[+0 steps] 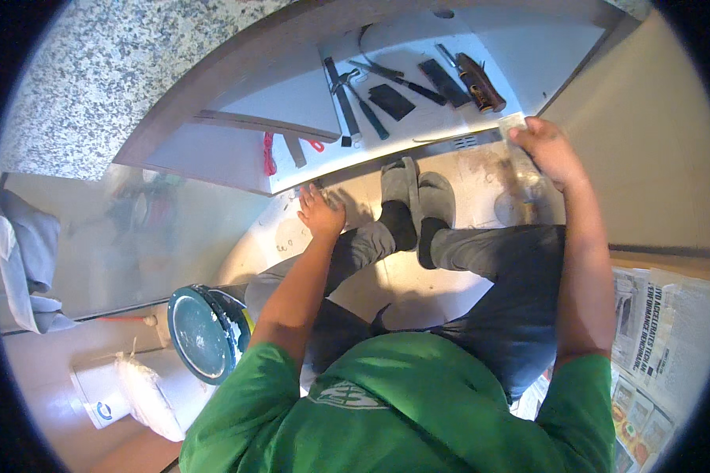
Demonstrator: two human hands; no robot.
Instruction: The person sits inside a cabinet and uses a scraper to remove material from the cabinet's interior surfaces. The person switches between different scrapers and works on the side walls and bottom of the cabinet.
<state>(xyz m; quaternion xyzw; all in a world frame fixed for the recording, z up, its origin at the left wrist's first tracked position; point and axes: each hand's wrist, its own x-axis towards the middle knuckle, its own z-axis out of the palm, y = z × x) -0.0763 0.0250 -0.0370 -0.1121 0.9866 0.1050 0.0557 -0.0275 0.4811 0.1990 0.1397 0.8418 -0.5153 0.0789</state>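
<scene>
You sit low in front of a white shelf (418, 128) under a speckled stone top (71, 87). Your right hand (548, 150) is at the right end of the shelf's front edge. Its fingers are curled in, and the thumb presses on a pale strip (512, 123). That strip is at the shelf's front corner, and its see-through part hangs down beside your hand. You can't tell from here just what it is.

Your left hand (320, 211) is near the other end of the shelf, just below the front edge. Its fingers are spread wide, and nothing shows in its grip. You can't tell if the tips touch anything.

Tools lie on the shelf between your hands. There is a hammer (344, 79) next to a long dark bar (342, 106). To the right of them lie a flat black block (392, 102), a longer dark block (442, 83) and a brown tool (480, 83). Over on the left, past a little wall, you can see a red cord (269, 154) and a flat grey strip (295, 150).

Your feet, in grey slippers (400, 187), are on the tan floor (280, 236) below the shelf. A bucket with a dark green lid (201, 334) stands by your left arm. A grey cloth (33, 252) hangs far to the left, and newspapers (663, 335) are spread on your right.
</scene>
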